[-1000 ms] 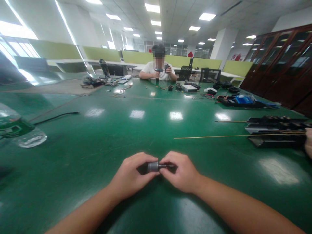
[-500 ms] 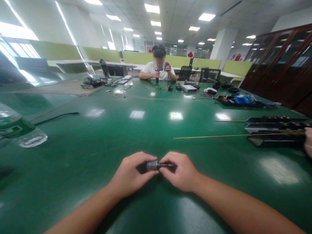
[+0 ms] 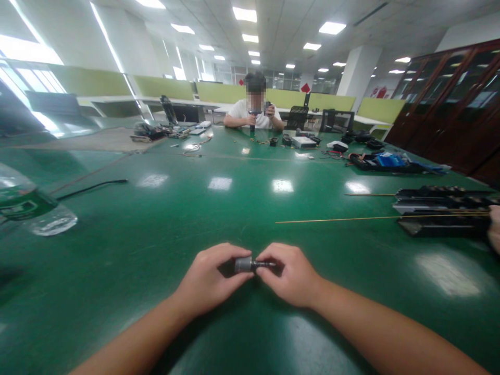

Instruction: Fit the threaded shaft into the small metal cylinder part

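Note:
Low in the middle of the view, a small grey metal cylinder with a ridged shaft [image 3: 242,264], much like a small motor, lies level between my two hands. The thumb and fingers of my left hand [image 3: 205,278] are closed around the cylinder body. Pinched fingers of my right hand [image 3: 299,276] grip the thin dark shaft [image 3: 264,264] where it leaves the body. The shaft's far end points toward the right palm. Both hands are just over the green tabletop [image 3: 195,208].
A clear plastic bottle [image 3: 31,205] lies at left by a black cable [image 3: 94,188]. At right, another person's hand [image 3: 495,226] is beside black rails [image 3: 441,224] and a thin golden rod [image 3: 332,220]. Across the table sits a person [image 3: 253,112] among electronic parts.
My hands and the cylinder stay almost in place. The golden rod at right has shifted slightly left.

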`<state>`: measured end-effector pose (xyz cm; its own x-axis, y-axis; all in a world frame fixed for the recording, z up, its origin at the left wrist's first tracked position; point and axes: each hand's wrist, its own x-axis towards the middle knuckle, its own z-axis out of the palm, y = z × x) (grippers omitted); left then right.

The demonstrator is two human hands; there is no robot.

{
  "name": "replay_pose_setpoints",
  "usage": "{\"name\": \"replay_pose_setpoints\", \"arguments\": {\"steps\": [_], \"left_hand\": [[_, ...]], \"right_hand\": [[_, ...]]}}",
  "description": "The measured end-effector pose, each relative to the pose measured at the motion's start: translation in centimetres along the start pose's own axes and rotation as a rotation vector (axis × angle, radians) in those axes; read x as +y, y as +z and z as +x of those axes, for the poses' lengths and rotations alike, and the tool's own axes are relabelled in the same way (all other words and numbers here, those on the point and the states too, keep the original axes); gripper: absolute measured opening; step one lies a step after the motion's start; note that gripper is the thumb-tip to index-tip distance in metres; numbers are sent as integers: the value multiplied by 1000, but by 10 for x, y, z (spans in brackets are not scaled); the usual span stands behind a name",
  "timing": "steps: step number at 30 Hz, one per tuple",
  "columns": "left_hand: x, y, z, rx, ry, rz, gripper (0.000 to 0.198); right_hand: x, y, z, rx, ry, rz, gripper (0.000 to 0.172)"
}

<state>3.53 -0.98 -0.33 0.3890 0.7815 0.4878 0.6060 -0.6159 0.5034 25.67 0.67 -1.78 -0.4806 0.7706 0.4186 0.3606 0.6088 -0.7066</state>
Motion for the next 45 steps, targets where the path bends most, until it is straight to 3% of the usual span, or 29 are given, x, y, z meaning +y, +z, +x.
{"name": "replay_pose_setpoints", "arguments": {"steps": [13,20,39,45], "left_hand": [[-1,-2,0,-13,0,4,25],[-4,-3,0,20,-32,9,25],[-10,-7,1,43,-98,45,26],[-12,-17,3,51,-90,84,24]], "right_hand": [[-2,-2,-1,-9,13,-4,5],[-3,0,0,-23,114,43,7],[-1,2,0,24,214,84,8],[2,3,1,27,268,168,10]]}}
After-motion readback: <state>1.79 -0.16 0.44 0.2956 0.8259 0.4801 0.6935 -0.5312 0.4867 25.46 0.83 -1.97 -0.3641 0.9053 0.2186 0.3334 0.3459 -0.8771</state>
